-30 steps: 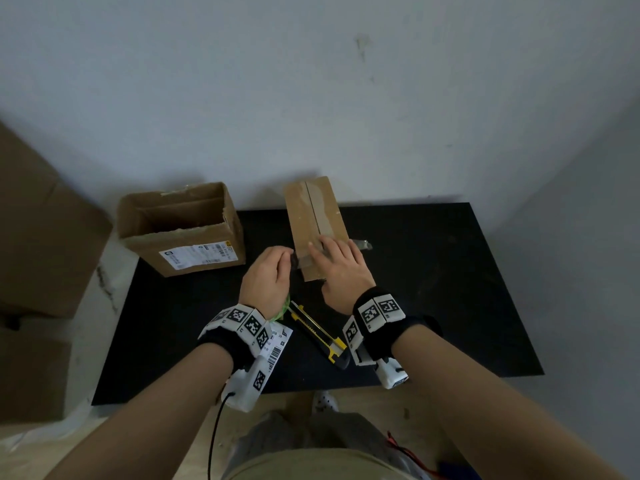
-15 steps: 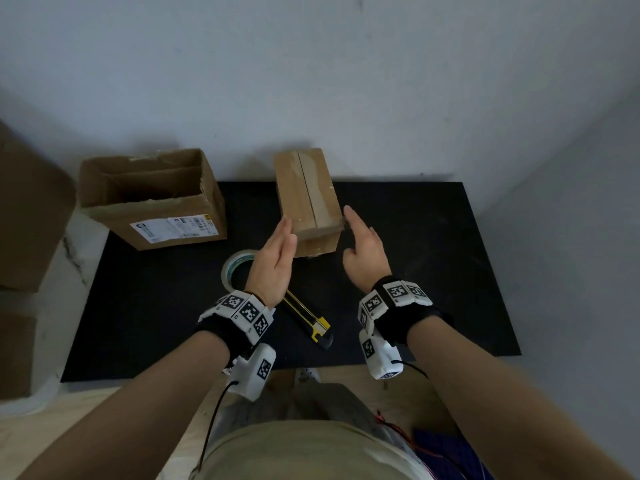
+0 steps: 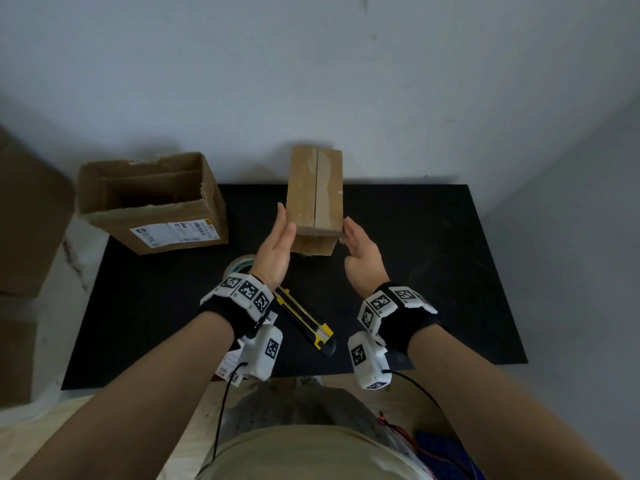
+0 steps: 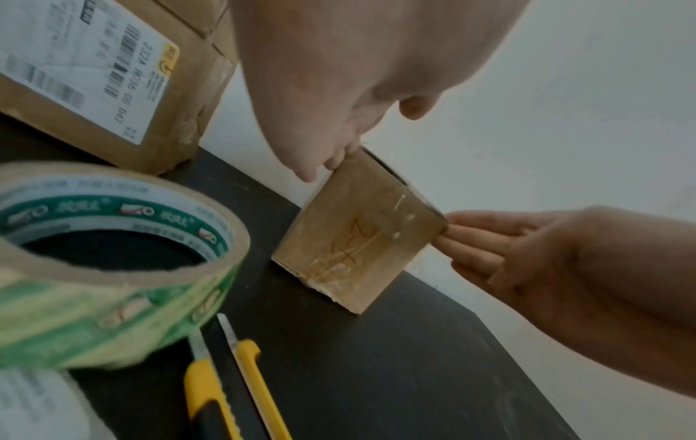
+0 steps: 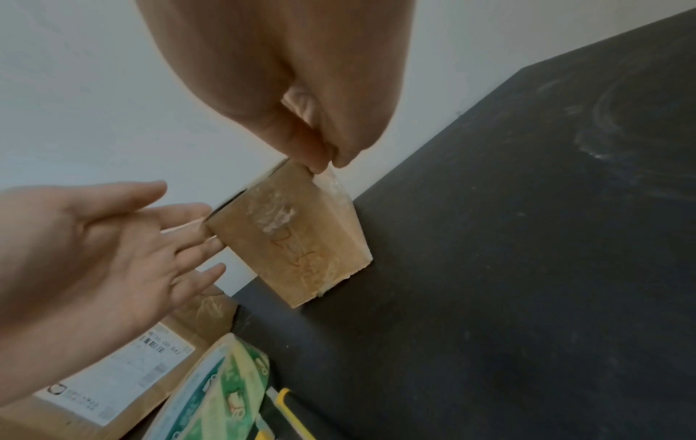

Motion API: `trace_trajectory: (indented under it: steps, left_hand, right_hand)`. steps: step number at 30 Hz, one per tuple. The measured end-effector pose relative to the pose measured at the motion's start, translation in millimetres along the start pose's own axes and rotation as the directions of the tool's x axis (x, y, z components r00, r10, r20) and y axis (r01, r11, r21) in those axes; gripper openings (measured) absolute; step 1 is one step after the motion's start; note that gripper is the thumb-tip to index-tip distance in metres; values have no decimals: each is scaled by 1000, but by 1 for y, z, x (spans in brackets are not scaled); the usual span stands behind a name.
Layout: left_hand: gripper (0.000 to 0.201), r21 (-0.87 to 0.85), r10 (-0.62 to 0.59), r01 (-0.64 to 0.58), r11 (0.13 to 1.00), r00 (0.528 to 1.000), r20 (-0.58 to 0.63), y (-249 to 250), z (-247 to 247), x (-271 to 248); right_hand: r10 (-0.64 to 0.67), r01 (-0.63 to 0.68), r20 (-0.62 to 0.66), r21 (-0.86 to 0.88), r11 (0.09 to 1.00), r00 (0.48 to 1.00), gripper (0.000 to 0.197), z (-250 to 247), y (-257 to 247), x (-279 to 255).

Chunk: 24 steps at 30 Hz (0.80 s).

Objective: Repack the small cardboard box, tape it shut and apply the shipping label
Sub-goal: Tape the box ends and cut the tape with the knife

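Observation:
The small brown cardboard box (image 3: pixel 315 199) stands tilted on one end near the back of the black table (image 3: pixel 433 271), its closed flaps with the centre seam facing up. My left hand (image 3: pixel 275 244) touches its left side with straight fingers. On the opposite side my right hand (image 3: pixel 362 252) touches it with straight fingertips. In the left wrist view the box (image 4: pixel 357 247) shows handwriting and old tape, with the right hand's fingers (image 4: pixel 471 238) at its edge. The right wrist view shows the box (image 5: pixel 297 244) between both hands. Whether its lower edge rests on the table is unclear.
A larger open cardboard box (image 3: pixel 152 202) with a printed label stands at the back left. A tape roll (image 4: pixel 105 262) lies just behind my left wrist. A yellow utility knife (image 3: pixel 304 320) lies between my wrists. A white label sheet (image 3: pixel 230 370) lies at the table's front edge.
Both hands left the top of the box, where they pressed on it, and moved to its two sides. The box has turned straighter and tipped up on end.

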<state>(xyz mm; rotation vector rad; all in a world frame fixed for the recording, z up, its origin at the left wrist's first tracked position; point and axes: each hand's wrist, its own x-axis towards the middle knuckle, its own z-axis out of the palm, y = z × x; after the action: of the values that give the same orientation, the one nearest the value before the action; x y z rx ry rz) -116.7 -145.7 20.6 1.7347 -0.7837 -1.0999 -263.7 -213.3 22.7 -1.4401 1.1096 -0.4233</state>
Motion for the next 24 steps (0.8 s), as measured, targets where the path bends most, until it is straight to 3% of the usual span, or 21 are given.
trace_trajectory:
  steps: [4,10,15,18,21,24]
  left_hand:
    - [50,-13,-34,34,999,999,0,1,-15,9]
    - [38,183,79,-41,982,975,-207,-12,-23,16]
    - [51,159,43,-26,987,994,-105,-21,-16,16]
    - [58,205,37,-24,979,998,-59,-25,-12,18]
    - [56,200,46,-38,979,998,-34,-28,-13,21]
    - [46,191,77,-64,979,995,-62,-28,-22,23]
  right_hand:
    - [-27,21,-33,-177,984,999,67,-10,5,11]
    - [-52,16,-135,-254,967,990,45,-11,2,26]
    - [0,-34,-153,-219,975,988,44,1,5,29]
    - [38,-55,-121,-137,989,992,54,10,9,30]
    - [60,-69,-92,-91,994,994,61,12,13,30]
    - [10,-31,-122,-170,985,992,50,2,14,31]
